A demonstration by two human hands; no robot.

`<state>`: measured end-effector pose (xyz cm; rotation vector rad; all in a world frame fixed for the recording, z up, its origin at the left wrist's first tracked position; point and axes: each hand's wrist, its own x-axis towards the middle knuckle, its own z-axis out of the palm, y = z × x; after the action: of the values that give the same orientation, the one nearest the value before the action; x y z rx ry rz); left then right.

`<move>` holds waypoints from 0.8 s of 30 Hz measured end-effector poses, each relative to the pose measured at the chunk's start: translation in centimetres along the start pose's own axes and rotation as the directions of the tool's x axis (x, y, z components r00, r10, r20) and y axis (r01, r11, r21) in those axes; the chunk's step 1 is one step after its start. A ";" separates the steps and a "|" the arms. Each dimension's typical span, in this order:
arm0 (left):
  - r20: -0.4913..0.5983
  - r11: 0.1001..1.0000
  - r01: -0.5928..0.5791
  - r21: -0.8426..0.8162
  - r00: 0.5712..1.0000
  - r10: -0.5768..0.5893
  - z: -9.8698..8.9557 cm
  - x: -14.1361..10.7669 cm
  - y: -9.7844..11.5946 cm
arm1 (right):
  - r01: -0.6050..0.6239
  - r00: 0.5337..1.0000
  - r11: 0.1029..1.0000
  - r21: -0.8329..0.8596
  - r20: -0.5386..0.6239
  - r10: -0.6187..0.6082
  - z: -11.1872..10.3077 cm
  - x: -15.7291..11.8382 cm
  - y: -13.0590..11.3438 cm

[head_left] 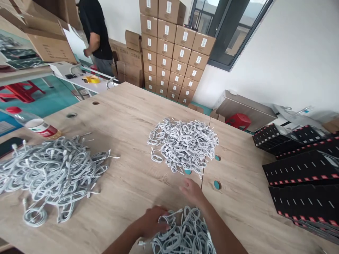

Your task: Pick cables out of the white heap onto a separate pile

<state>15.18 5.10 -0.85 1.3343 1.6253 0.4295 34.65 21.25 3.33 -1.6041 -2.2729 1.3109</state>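
My left hand (pixel 154 221) is at the upper left of the near pile of coiled grey-white cables (pixel 185 236), its fingers curled around a coil there. Beyond that pile, my right hand (pixel 191 190) hangs over the wooden table with its fingers bent together; whether anything small is in them cannot be made out. Just past it, toward the table's middle, lies a second heap of coiled white cables (pixel 185 141). A larger, looser heap of grey-white cables (pixel 58 169) spreads over the table's left side.
A bottle with a red cap (pixel 39 125) and a dark phone (pixel 10 145) lie beyond the left heap. Black boxes (pixel 304 197) line the right side. Teal discs (pixel 217 185) dot the table (pixel 127 123). A person (pixel 96 35) stands near stacked cartons (pixel 164 47).
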 end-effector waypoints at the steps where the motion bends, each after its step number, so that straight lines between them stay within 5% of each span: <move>1: -0.029 1.000 -0.003 0.027 1.000 0.004 -0.6 0.2 -0.4 | -0.013 0.998 0.999 -0.049 -0.066 0.010 1.0 1.8 -1.1; 5: -0.266 0.987 0.041 0.154 0.964 0.001 -6.1 6.0 -1.5 | -0.131 0.966 0.966 -0.224 -0.249 0.073 4.0 7.4 -4.7; 10: -0.377 0.957 0.123 0.261 0.926 -0.016 -11.6 13.2 -2.0 | -0.191 0.959 0.922 -0.336 -0.264 0.103 4.5 9.4 -4.9; 19: -0.445 0.945 0.167 0.280 0.895 -0.026 -11.3 14.9 -3.8 | -0.048 0.973 0.949 -0.311 -0.230 -0.026 2.1 10.5 -2.8; 24: -0.461 0.954 0.146 0.262 0.887 -0.009 -11.6 14.2 -4.8 | 0.095 0.961 0.995 0.000 -0.260 -0.092 1.0 9.8 -2.6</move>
<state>3.69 19.47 -5.14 1.4489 2.1968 0.4954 27.78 28.21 0.60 -1.5401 -2.1485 1.0225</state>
